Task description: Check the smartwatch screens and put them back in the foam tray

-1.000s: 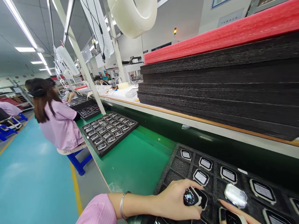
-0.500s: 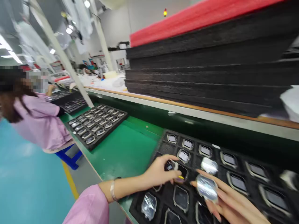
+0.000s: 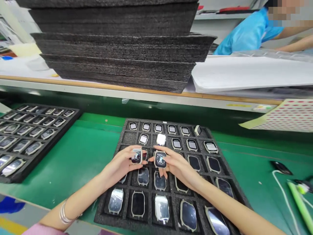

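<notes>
My left hand is closed on a smartwatch without a strap, its lit face toward me. My right hand grips a second smartwatch, whose screen shows a clock dial. Both watches are held side by side above a black foam tray. Rows of strapless watches sit in the tray's compartments. Those at the back, like one watch, have lit white screens; nearer ones, such as a front watch, are dark. One watch at the back right stands tilted in its slot.
Another foam tray of watches lies to the left on the green bench. Behind, a shelf edge carries stacked black foam sheets. At right are a black device with a white cable and a dotted sheet. A person in blue is beyond.
The view has swung right, bringing the whole tray ahead of me. The right-hand watch, silvery and glaring before, now shows its dial. My hands have come level with each other.
</notes>
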A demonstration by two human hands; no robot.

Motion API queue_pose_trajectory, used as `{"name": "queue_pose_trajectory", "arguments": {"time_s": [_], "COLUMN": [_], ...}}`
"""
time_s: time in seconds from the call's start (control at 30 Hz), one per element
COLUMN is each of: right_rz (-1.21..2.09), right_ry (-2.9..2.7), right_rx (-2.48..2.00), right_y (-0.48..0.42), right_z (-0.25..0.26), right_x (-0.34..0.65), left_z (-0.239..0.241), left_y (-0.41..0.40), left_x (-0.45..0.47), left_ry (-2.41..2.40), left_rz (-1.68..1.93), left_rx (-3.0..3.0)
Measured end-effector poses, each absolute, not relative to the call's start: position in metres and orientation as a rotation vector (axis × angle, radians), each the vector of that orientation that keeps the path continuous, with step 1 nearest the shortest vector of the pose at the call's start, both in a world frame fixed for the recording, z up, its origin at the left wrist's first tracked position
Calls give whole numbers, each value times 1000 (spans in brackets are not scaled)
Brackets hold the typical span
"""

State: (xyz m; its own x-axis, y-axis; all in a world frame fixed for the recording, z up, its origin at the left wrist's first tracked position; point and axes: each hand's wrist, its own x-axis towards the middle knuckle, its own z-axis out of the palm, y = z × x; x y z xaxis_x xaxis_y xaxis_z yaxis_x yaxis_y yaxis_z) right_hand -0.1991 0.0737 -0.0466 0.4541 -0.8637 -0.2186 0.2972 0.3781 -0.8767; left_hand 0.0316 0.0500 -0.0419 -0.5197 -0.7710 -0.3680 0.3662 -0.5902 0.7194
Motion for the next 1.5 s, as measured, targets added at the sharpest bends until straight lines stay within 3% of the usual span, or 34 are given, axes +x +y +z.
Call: {"name": "queue_pose_trajectory", "arguments": {"time_s": [0.17,0.6,0.83,0.93,1.13,1.5], "right_rz": [-859,-872,-788,-714,-580,-428], "right_ry": [814,906,729,890,1238,1256], "right_rx": [-951,-1135,-1228,-1463,-2523,-2749], "right_y": [74,82,77,58,-8,-32], "right_z": [-54,-56,-56,-56,-53,-54], "right_x": [-200,-199,-196,-189,-148,-116], "left_z": [-39,-48,-42,-36,-34,-33], "left_y": [53,65,54,46,31,30], "left_x": [30,24,31,39,56,58], "left_ry": [-759,-1108,-1048,-943,-717,-689], "left_rz": [-2171,-1911,-1714,-1647,-1689,-1834], "left_rx": [816,914,1008,1032,1038,920]}}
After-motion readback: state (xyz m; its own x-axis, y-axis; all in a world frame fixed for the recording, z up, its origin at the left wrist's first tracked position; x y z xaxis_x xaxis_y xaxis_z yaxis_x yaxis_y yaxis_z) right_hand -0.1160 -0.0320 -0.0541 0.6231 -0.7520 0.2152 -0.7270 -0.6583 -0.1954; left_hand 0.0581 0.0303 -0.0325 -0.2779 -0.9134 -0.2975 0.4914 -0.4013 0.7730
